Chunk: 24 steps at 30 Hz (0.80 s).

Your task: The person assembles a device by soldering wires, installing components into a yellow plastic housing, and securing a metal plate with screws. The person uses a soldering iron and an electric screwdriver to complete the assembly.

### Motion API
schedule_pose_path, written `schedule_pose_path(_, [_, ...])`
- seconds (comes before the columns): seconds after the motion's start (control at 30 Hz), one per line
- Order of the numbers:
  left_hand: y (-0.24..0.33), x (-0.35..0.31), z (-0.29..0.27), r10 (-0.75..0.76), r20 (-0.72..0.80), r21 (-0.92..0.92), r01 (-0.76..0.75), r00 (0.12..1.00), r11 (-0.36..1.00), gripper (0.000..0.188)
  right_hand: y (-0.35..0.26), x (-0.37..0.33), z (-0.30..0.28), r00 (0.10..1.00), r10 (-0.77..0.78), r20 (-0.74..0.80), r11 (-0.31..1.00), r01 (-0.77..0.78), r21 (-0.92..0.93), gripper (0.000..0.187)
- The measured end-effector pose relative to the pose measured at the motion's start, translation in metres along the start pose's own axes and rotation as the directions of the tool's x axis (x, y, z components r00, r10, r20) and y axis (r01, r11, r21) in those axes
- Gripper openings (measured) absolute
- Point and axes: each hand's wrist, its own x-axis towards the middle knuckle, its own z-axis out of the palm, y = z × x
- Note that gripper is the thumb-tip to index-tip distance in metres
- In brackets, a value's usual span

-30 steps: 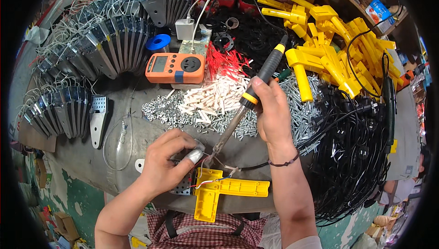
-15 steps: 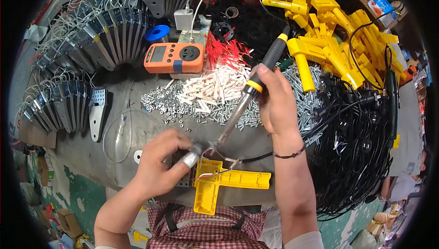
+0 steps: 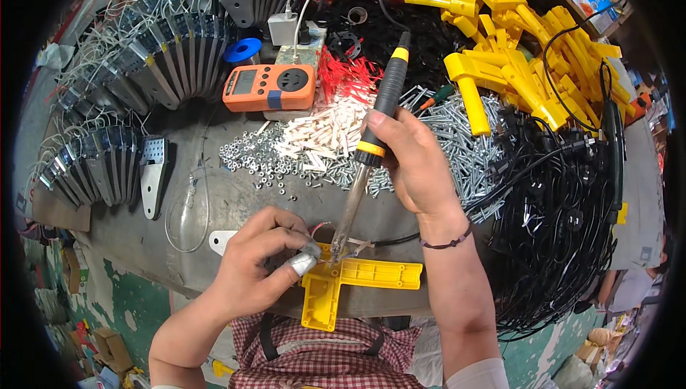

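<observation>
My right hand (image 3: 421, 167) grips a soldering iron (image 3: 389, 92) by its black and yellow handle. The iron slants downward, its tip at wires over a yellow T-shaped plastic housing half (image 3: 382, 275). My left hand (image 3: 261, 260), with white wrapping on a digit, is closed in a pinch beside the tip, on what looks like a thin wire (image 3: 319, 227); the fingers partly hide it. The open side of the housing faces up, showing ribs and screw posts. A black cable (image 3: 393, 240) runs from the right to the wires. Left of my fingers, a metal plate (image 3: 220, 242) pokes out.
Behind lie heaps of nuts (image 3: 254, 155), screws (image 3: 468, 150), white sleeves (image 3: 329, 135) and red pieces (image 3: 343, 78). An orange meter (image 3: 250, 89) and solder spool (image 3: 243, 50) stand farther back. Yellow housings (image 3: 529, 67) and black cables (image 3: 564, 225) fill the right, metal brackets (image 3: 186, 53) the left.
The soldering iron has swung more upright, its handle shifting left and its tip coming down over the housing. My left hand stays pinched near the same spot.
</observation>
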Motion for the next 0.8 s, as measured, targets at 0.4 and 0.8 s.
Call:
schedule_pose_path(0.4, [0.000, 0.000, 0.003, -0.013, -0.022, 0.018, 0.014, 1.000, 1.000, 0.016, 0.002, 0.001, 0.000, 1.000, 0.025, 0.013, 0.999, -0.025, 0.021, 0.019])
schedule_pose_path(0.8, [-0.018, -0.001, -0.011, 0.019, -0.252, 0.259, 0.049, 0.968, 0.965, 0.017, -0.009, 0.011, -0.025, 0.984, -0.056, -0.166, 0.992, 0.074, 0.104, 0.022])
